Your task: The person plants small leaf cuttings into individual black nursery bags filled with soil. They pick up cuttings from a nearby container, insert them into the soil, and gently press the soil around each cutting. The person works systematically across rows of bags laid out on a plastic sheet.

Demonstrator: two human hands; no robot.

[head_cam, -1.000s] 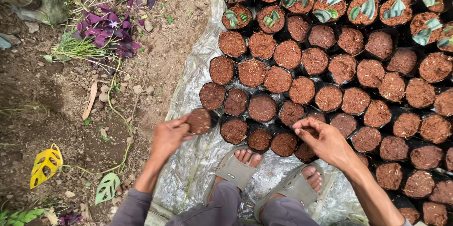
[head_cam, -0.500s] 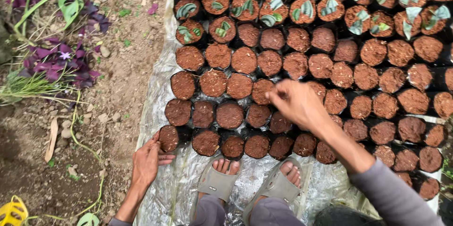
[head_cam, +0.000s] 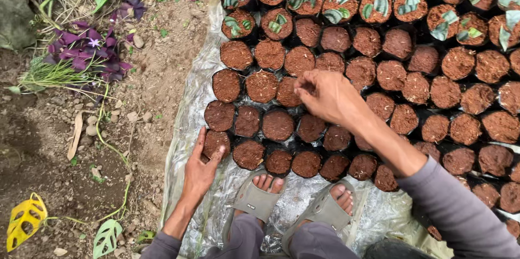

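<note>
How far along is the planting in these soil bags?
Done: the far rows of bags already hold leafy cuttings. In hand: the right hand pinches over a bare bag, while the left hand rests against the corner bag. Left: the many nearer bags show only soil.

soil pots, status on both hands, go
Left hand flat against corner soil pot. Right hand, fingertips pinched, over mid-row pot. Nothing blocking.

1. Both arms wear long grey sleeves; the left hand [head_cam: 199, 171] and right hand [head_cam: 326, 95] are bare, without gloves.
2. Grey trousers cover the legs.
3. Grey-green slide sandals [head_cam: 254, 202] with broad straps leave the toes bare.
</note>
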